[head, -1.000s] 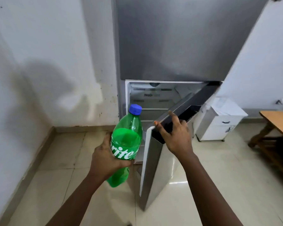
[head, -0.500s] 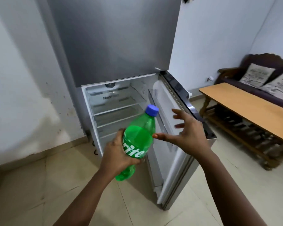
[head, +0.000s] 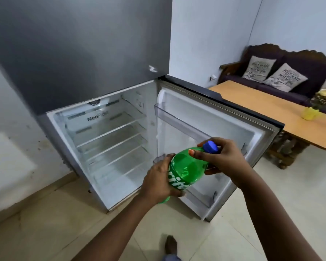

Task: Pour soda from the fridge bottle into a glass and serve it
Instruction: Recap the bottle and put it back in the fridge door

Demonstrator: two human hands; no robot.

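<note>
Where the right hand [head: 224,159] hovered spread half a second ago, it now pinches the blue cap [head: 211,147] of the green Sprite bottle [head: 186,171]; the left hand [head: 158,182] stays wrapped around its label before the open fridge [head: 109,136].

L hand [head: 158,180] clamped, R hand [head: 224,159] pinching (arms extended).

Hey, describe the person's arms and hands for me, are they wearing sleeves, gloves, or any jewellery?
Both forearms are bare as far as the view shows: no sleeves. The left hand and right hand have no gloves, and no rings, watch or bracelets show. The nails that show are short and unpainted.
</note>
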